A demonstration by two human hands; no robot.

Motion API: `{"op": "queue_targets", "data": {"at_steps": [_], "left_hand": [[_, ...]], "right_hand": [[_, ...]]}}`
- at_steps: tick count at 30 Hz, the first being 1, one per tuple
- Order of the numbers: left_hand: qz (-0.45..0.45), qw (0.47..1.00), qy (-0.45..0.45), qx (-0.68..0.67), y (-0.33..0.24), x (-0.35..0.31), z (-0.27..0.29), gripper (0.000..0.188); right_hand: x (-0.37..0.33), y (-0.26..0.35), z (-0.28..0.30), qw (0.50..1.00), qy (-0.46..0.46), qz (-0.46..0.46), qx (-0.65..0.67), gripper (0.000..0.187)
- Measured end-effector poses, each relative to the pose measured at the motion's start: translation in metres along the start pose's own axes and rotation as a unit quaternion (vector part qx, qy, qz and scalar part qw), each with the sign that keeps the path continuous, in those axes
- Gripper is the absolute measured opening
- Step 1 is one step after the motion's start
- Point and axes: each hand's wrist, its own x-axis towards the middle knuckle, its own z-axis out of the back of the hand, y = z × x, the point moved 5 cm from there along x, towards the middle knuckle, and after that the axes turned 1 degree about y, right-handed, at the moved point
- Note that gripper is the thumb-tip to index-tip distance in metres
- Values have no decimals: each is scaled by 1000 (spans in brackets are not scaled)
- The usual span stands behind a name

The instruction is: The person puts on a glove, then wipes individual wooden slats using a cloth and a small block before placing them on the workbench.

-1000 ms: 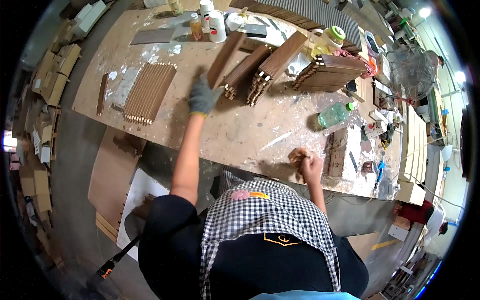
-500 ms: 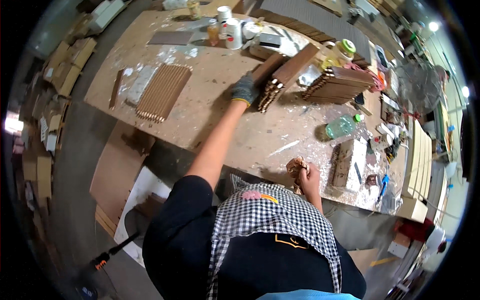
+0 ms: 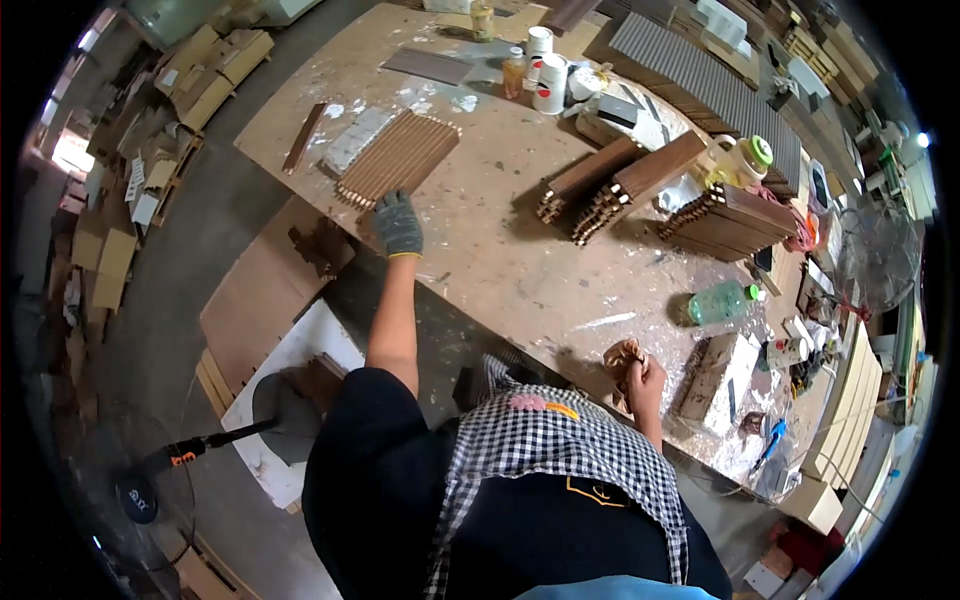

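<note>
- the left hand (image 3: 398, 222), in a grey glove, is at the near end of a row of brown strips (image 3: 408, 155); its fingers look close together, and whether they grip a strip cannot be told.
- the right hand (image 3: 647, 382), bare, is closed around a crumpled brown cloth (image 3: 621, 358) at the near edge of the desk (image 3: 500, 200).
- the row lies flat on the left part of the desk, beside a pale block (image 3: 352, 140).
- farther right, two bundles stand near a stack of brown pieces (image 3: 735, 222).
- a green bottle (image 3: 716, 304) lies sideways.
</note>
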Motion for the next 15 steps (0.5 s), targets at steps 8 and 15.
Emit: {"op": "queue_targets", "data": {"at_steps": [8,15], "left_hand": [[11,993,-120,-8,37,4,-42,26],[53,996,45,-50,6,30,-62,23]], "right_hand": [[12,25,-24,996,70,35,49,26],[21,5,-43,987,146,20,67,21]]}}
